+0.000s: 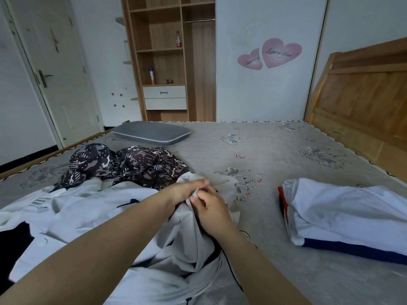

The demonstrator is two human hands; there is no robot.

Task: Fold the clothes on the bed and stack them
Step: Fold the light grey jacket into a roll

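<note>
A crumpled white garment [92,208] with dark trim lies across the near left of the bed [275,164]. My left hand [182,190] and my right hand [209,205] meet at its far edge, and both pinch the white cloth, lifting a ridge of it. Behind it lies a dark patterned garment [123,164] in a loose heap. On the right sits a folded stack [343,214]: white cloth on top, with a navy band and a red edge showing beneath.
A grey pillow [152,132] lies at the far edge of the bed. A wooden headboard [361,102] rises at the right. Beyond the bed stand a wardrobe with open shelves [167,58] and a white door [52,80].
</note>
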